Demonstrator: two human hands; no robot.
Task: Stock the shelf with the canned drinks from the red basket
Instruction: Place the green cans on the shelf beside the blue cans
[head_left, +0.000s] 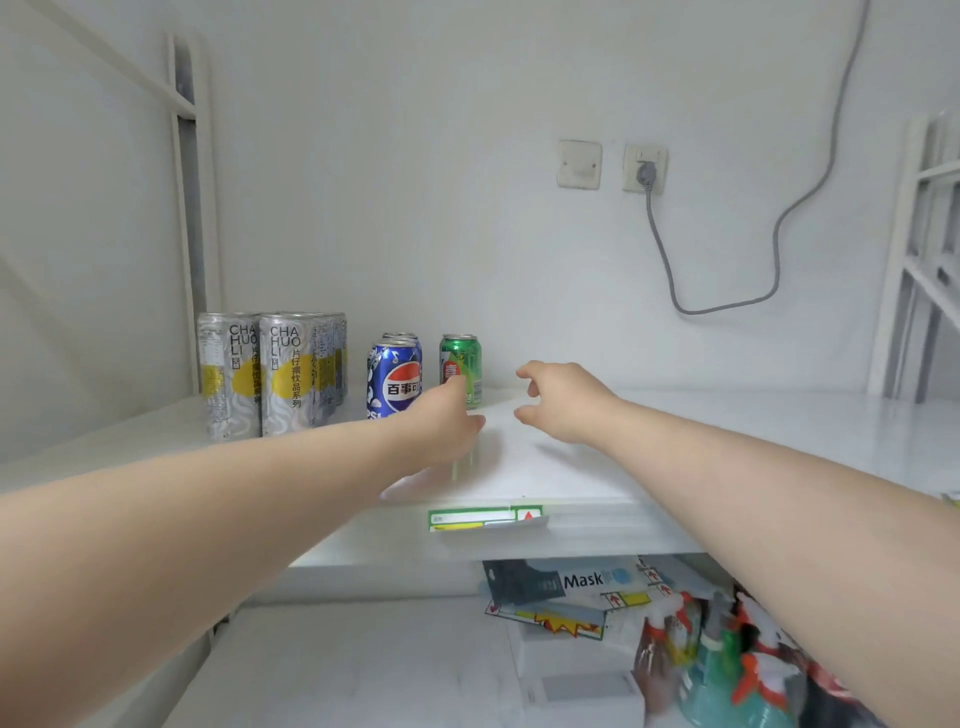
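Fingers (524, 371), right hand (561, 402): loosely curled, empty. Left hand (441, 421) against green can (462, 361), grip unclear. Can likely rigid, slick, dentable; hold mid-wall.

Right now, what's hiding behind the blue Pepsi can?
A second can stands behind the blue Pepsi can; only its top rim shows. The front can covers the rest, so its label cannot be seen.
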